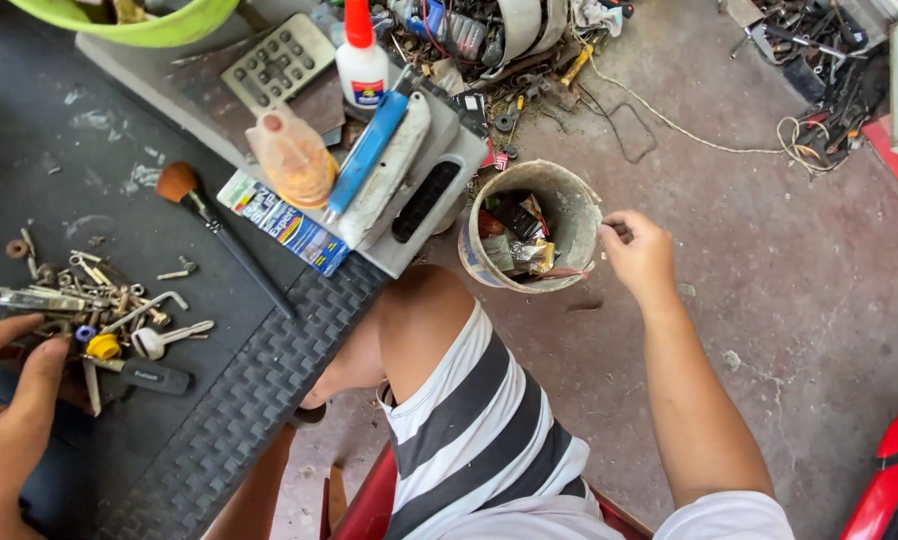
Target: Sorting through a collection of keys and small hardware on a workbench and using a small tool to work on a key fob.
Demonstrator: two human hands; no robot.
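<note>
Floor: stained grey concrete under a dark woven mat.
Right hand: fingers pinched on a small dark bit, at the rim of the dirty round tub of scraps, just to its right.
Left hand: loosely open, empty, touching the heap of keys and screws.

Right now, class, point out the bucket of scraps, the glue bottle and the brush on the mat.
Bucket of scraps (581, 205), head view: bare inner wall, right side.
Glue bottle (361, 72), head view: white body below the red cap.
Brush (178, 182), head view: orange-brown bristle head.
</note>
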